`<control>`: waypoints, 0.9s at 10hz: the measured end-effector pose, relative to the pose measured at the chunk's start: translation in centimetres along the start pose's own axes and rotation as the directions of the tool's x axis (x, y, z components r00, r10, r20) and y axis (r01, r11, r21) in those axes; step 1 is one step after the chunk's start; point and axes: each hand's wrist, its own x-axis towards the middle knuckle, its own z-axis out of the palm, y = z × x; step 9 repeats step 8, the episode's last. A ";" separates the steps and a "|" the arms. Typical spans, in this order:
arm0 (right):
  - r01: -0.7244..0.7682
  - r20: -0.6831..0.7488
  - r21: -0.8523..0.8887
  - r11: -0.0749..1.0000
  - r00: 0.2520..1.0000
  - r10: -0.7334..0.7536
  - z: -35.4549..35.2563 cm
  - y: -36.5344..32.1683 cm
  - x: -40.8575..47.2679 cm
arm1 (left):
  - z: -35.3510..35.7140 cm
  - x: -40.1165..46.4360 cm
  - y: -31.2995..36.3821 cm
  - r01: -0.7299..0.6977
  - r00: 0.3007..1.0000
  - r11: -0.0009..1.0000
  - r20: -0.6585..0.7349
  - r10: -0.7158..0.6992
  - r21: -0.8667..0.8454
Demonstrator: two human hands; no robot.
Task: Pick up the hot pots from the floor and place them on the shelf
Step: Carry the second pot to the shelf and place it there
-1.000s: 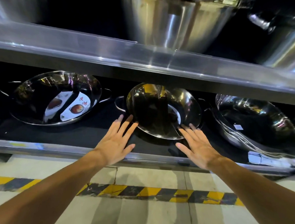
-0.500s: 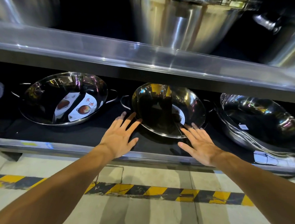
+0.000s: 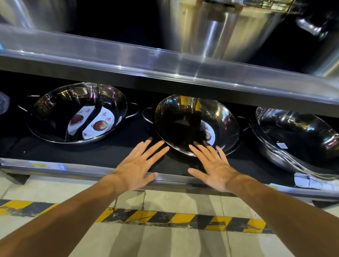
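A shiny steel hot pot (image 3: 186, 125) with two small side handles leans tilted on the black lower shelf (image 3: 109, 155), at the middle. My left hand (image 3: 137, 167) is flat and open just in front of its left rim. My right hand (image 3: 215, 169) is open too, with fingertips over the pot's front rim. Neither hand holds anything. A second hot pot (image 3: 78, 112) with a paper label inside rests to the left. A stack of similar pots (image 3: 300, 140) lies at the right.
A steel upper shelf (image 3: 167, 66) overhangs the pots, carrying large steel stockpots (image 3: 214, 27). The lower shelf's metal front edge (image 3: 65, 170) runs just under my wrists. Below lies a tiled floor with a yellow and black hazard stripe (image 3: 180, 220).
Both hands have drawn slightly closer together in front of the middle pot. The view has shifted a little, so the pots sit further right in the frame.
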 end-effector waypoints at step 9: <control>0.122 -0.166 0.003 0.993 0.979 -0.120 -0.8 -6.6 2.4 | -2.4 -8.5 -10.0 0.564 0.825 0.823 0.002 -0.565 0.076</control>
